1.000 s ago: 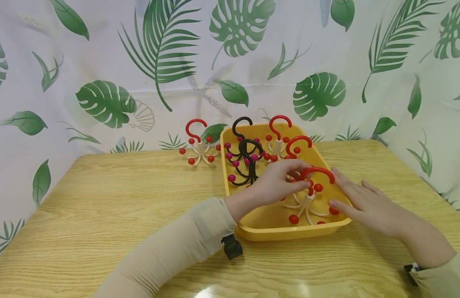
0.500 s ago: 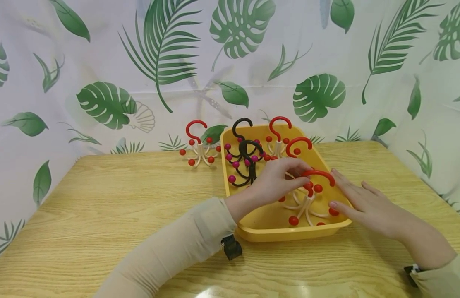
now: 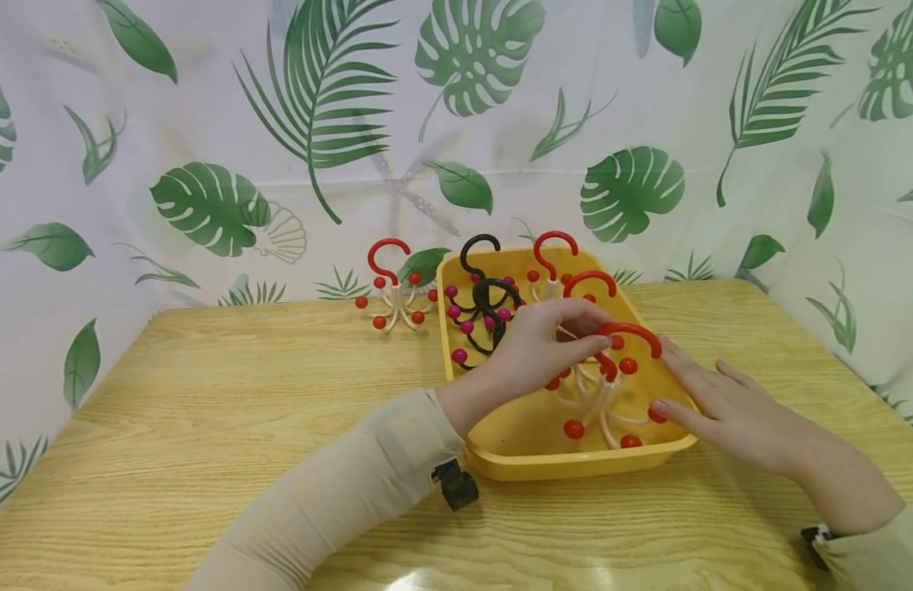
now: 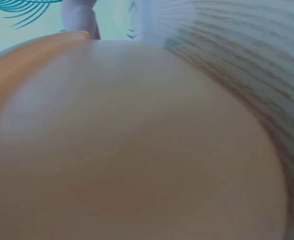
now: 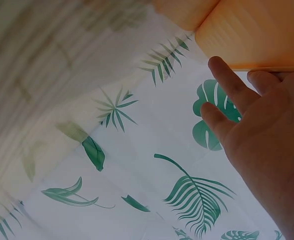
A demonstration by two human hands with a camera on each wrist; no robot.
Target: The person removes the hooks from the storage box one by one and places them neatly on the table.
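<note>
My left hand (image 3: 541, 341) reaches over the yellow basin (image 3: 575, 468), finger and thumb pinching the red hook of a multi-arm hanger (image 3: 603, 402). This hanger has curved cream arms tipped with red balls and sits over the basin's near right part. My right hand (image 3: 730, 402) lies along the basin's right rim, its fingers straight; the right wrist view also shows these fingers (image 5: 236, 95) at the basin wall. Behind the left hand, a red hook (image 3: 593, 279) of another hanger rises, its lower part partly hidden. The left wrist view is mostly filled by blurred skin.
Inside the basin stand black hangers (image 3: 493, 295) with magenta balls on the left and a red-hooked hanger (image 3: 554, 254) at the back. Another red-and-cream hanger (image 3: 397, 304) stands on the wooden table (image 3: 242, 394), left of the basin. A leaf-print cloth (image 3: 501, 164) hangs behind.
My left hand has shifted slightly up and left, and the pinched hanger has moved with it. The hanger behind it has shifted a little too. My right hand has stayed at the rim.
</note>
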